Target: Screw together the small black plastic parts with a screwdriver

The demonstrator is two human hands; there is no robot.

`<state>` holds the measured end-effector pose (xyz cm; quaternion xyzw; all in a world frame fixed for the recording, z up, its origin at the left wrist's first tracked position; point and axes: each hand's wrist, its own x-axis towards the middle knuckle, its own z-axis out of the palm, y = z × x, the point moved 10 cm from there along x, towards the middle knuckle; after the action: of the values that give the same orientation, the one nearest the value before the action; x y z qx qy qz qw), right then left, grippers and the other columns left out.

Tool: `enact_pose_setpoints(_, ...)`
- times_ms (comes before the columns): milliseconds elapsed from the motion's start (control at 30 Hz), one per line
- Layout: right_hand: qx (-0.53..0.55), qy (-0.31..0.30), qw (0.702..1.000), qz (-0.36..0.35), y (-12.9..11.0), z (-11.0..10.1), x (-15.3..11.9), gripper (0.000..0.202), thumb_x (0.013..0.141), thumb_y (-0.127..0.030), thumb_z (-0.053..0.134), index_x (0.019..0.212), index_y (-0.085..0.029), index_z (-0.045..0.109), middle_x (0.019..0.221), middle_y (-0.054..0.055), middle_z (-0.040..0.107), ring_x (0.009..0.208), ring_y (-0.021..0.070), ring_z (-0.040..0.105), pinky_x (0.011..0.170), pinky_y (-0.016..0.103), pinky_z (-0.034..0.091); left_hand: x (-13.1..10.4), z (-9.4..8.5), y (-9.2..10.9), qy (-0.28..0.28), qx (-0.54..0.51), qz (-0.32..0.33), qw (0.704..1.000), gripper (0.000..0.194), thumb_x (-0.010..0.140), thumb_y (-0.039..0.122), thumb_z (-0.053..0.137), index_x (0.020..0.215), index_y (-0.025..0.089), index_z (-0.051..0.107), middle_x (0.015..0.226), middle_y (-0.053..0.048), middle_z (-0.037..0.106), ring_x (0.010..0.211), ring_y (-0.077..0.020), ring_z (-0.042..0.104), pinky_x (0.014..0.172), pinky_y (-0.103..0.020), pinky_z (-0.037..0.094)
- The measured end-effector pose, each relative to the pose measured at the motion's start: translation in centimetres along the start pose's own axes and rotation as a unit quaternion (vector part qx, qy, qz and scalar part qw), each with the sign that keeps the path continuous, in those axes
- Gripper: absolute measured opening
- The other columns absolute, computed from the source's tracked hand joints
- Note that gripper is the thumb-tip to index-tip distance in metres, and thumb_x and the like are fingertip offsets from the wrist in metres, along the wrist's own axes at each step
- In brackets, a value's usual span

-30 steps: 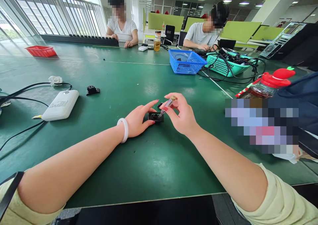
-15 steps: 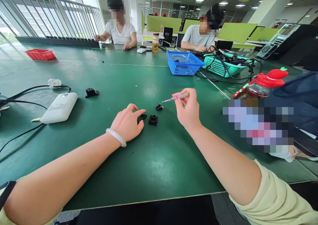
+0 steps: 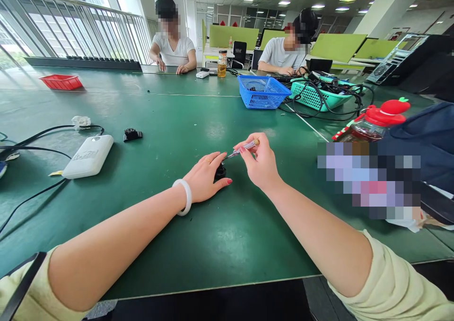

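My right hand (image 3: pixel 261 164) is closed around a slim screwdriver (image 3: pixel 244 148) with a clear handle, its shaft slanting down to the left. The screwdriver's tip reaches the fingertips of my left hand (image 3: pixel 204 177), at the top of a small round black plastic part (image 3: pixel 220 172). Thumb and fingers of my left hand close on either side of this part, which stays on the green table (image 3: pixel 220 245). My left hand hides much of it, along with whatever lies beneath the palm.
To the left lie a small black piece with pins (image 3: pixel 132 134), a white power bank (image 3: pixel 88 156) and cables. Farther back are a red tray (image 3: pixel 61 82), a blue basket (image 3: pixel 264 94) and a green basket (image 3: pixel 315 96). A red-lidded jar (image 3: pixel 385 117) stands right. Two people sit opposite.
My left hand has moved right onto the small black parts and closed around one. My right hand has brought the screwdriver left and down, to the black part.
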<state>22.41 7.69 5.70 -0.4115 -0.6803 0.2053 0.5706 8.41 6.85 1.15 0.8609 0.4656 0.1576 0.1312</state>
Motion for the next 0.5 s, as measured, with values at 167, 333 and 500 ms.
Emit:
enact_pose_setpoints(167,0.018,0.035,0.999,-0.034,-1.1,-0.6,-0.3,0.015,0.096,-0.034,0.055,0.101,-0.026,0.043,0.090,0.003,0.073,0.085,0.0200,0.071,0.083,0.042,0.056,0.5,0.6,-0.2,-0.005,0.015,0.020,1.000,0.059,0.093,0.023,0.044,0.152,0.016,0.038,0.153,-0.011,0.049,0.141,-0.0274,0.044,0.122,-0.046,0.034)
enact_pose_setpoints(333,0.037,0.065,0.997,-0.038,-0.8,-1.5,-0.1,0.018,0.096,-0.037,0.057,0.101,-0.027,0.044,0.088,0.001,0.072,0.083,0.0188,0.071,0.082,0.040,0.057,0.3,0.4,-1.2,-0.017,0.040,0.021,0.999,0.057,0.089,0.017,0.040,0.145,0.016,0.048,0.151,-0.010,0.050,0.140,-0.0270,0.045,0.122,-0.047,0.033)
enact_pose_setpoints(500,0.045,0.079,0.995,-0.037,-0.6,-2.1,0.1,0.017,0.095,-0.034,0.057,0.100,-0.027,0.044,0.085,0.000,0.072,0.080,0.0182,0.071,0.081,0.040,0.057,0.0,-0.8,-4.5,-0.018,0.072,-0.027,0.997,0.056,0.087,0.021,0.040,0.141,0.017,0.056,0.152,-0.008,0.049,0.142,-0.0267,0.043,0.124,-0.046,0.030)
